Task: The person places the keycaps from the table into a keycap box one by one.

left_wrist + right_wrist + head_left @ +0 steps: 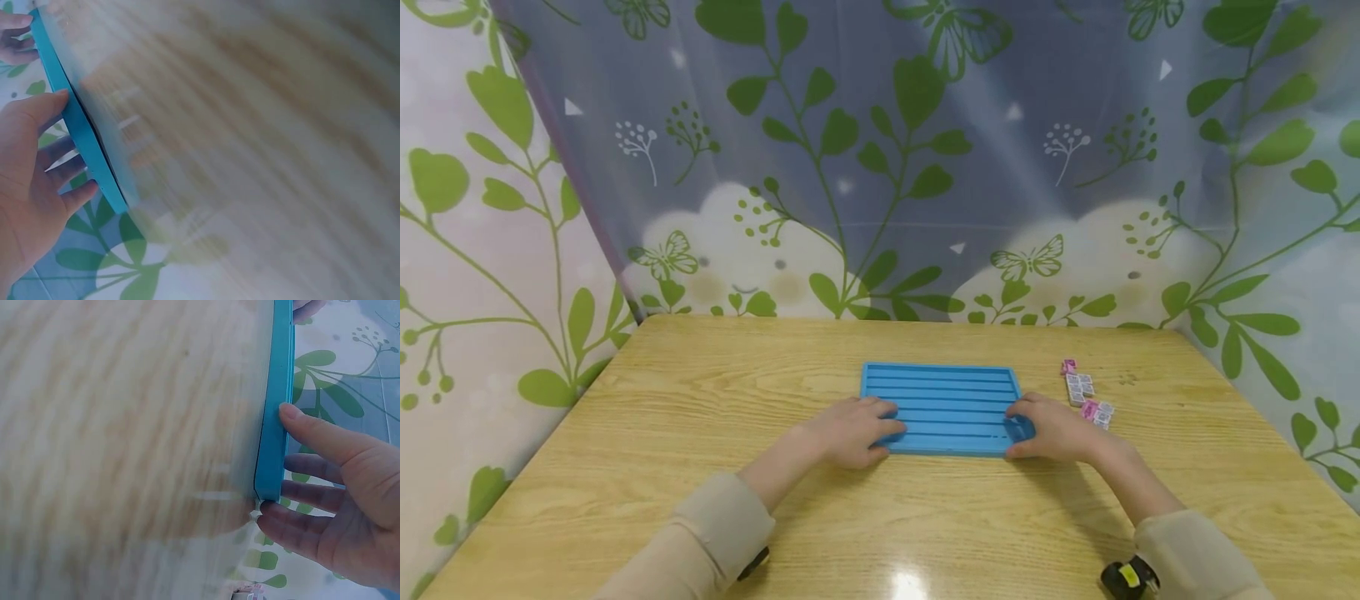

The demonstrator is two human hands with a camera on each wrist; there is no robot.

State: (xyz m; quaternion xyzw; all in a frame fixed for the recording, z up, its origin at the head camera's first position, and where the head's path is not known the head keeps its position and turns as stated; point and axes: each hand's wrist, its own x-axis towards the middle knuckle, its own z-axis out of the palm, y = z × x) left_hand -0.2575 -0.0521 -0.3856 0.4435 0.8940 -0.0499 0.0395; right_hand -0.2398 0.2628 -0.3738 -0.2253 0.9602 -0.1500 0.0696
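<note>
A shallow blue tray (951, 410) with raised ridges running lengthwise lies on the table. My left hand (853, 433) grips its left end, thumb at the near edge and fingers reaching over the side. At the opposite end, my right hand (1054, 427) holds the near right corner, its thumb on the front edge. From the left wrist, the tray's front wall (81, 125) shows thin and close over the tabletop, with the thumb pressed on it. The right wrist view has the fingertips (270, 509) around the tray's end.
Several small white and pink printed blocks (1077, 388) lie right of the tray, behind my right hand. The wooden table (700, 375) meets a leaf-patterned cloth (880, 167) at its back and sides. A black wrist device (1126, 577) hangs below the right sleeve.
</note>
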